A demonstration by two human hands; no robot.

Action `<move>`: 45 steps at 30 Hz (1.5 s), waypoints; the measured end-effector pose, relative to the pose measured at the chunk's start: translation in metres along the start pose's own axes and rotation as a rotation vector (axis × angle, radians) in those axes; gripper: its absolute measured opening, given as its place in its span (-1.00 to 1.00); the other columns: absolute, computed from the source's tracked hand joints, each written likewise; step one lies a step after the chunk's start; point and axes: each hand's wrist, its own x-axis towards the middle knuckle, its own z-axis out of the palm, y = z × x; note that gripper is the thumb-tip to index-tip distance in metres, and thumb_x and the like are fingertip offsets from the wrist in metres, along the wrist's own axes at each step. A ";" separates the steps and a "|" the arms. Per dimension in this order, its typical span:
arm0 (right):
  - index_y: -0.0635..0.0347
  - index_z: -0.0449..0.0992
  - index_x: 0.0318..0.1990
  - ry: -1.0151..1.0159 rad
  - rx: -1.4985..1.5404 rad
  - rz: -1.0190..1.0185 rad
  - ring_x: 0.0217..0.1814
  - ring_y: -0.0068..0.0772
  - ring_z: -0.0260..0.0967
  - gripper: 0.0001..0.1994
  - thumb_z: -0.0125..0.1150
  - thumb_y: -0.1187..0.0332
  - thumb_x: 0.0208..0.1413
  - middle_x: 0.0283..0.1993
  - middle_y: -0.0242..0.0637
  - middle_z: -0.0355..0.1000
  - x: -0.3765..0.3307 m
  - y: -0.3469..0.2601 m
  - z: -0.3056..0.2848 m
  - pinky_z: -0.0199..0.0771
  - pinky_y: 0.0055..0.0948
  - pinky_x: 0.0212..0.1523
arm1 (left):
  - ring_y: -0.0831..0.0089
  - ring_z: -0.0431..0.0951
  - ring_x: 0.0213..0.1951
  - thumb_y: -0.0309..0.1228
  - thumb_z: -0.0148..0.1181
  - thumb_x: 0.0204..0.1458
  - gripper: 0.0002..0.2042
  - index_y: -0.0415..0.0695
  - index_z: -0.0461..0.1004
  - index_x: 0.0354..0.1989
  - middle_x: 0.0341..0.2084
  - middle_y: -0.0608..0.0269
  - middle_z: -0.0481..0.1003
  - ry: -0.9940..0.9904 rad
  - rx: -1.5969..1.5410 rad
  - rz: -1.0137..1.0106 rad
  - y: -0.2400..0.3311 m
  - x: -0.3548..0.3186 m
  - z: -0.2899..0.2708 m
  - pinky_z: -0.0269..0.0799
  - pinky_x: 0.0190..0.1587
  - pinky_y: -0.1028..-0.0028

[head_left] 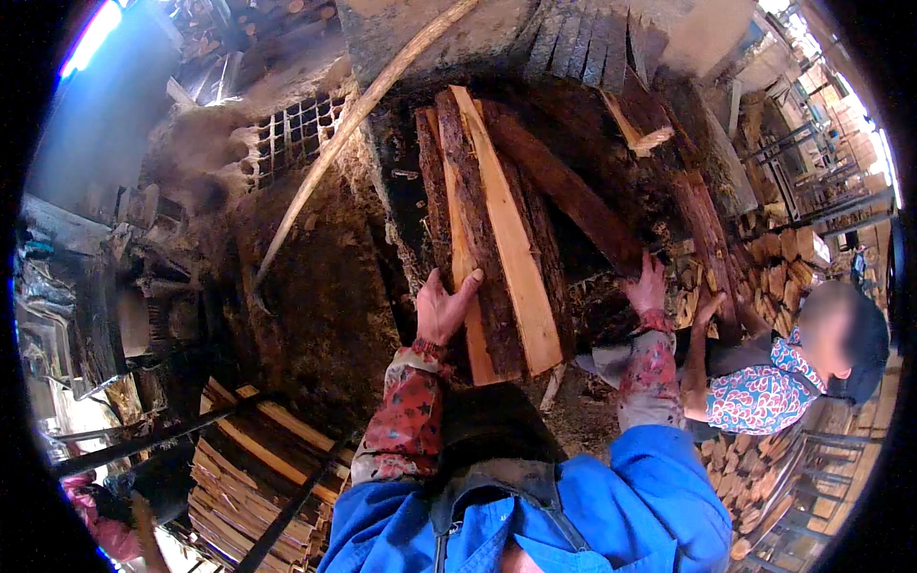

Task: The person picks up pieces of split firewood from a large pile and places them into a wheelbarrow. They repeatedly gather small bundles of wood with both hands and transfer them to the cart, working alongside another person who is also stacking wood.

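Several long bark-edged wood slabs (pixel 516 248) lie side by side in front of me, some showing pale sawn faces and some dark bark. My left hand (pixel 446 307) is closed on the left edge of a slab (pixel 472 329) in this stack, thumb on top and fingers partly hidden. A dark brown slab (pixel 573 191) slants from the stack's far end down to the right. Around its near end my right hand (pixel 647 288) is closed, with part of the grip out of sight.
At the right, a co-worker in a patterned shirt (pixel 764 399) has a hand (pixel 709 310) at another bark slab (pixel 702 224). A long curved pole (pixel 358 115) leans at the left beside a metal grid (pixel 287 138). Stacked slabs (pixel 253 477) fill a rack with dark bars at lower left.
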 end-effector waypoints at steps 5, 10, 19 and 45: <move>0.13 0.21 0.27 -0.036 -0.040 -0.009 0.18 0.14 0.20 -0.13 0.45 0.15 -0.28 0.17 0.04 0.20 0.003 -0.011 -0.018 0.26 -0.08 0.17 | 0.16 0.54 -0.11 0.22 0.33 -0.21 0.02 -0.67 0.23 0.04 -0.19 -0.30 0.50 0.036 0.117 -0.019 -0.005 0.003 -0.001 0.43 -0.07 0.31; 0.21 0.25 0.23 -0.186 0.243 -0.112 0.09 0.09 0.27 -0.15 0.44 0.04 -0.26 0.04 0.03 0.26 -0.050 -0.026 -0.047 0.33 -0.17 0.08 | 0.15 0.56 -0.13 0.19 0.33 -0.20 -0.05 -0.64 0.30 -0.03 -0.23 -0.27 0.53 0.052 -0.001 0.000 0.000 -0.004 0.001 0.44 -0.11 0.31; 0.30 0.46 -0.09 -0.113 0.702 -0.133 -0.21 -0.09 0.34 -0.46 0.43 0.09 -0.14 -0.23 -0.08 0.36 -0.117 -0.117 -0.063 0.37 -0.26 -0.14 | 0.17 0.59 -0.31 0.15 0.34 -0.18 -0.20 -0.56 0.39 -0.19 -0.42 -0.13 0.55 0.130 0.140 0.109 -0.001 -0.005 0.000 0.45 -0.27 0.29; 0.44 0.21 0.18 0.117 0.409 -0.382 0.25 0.19 0.06 -0.28 0.25 0.03 0.04 0.23 0.16 0.10 -0.152 -0.207 -0.061 0.11 0.02 0.23 | 0.18 0.59 -0.42 0.07 0.36 -0.15 -0.36 -0.43 0.43 -0.35 -0.51 -0.07 0.54 0.088 0.073 0.098 0.027 -0.026 -0.014 0.45 -0.36 0.29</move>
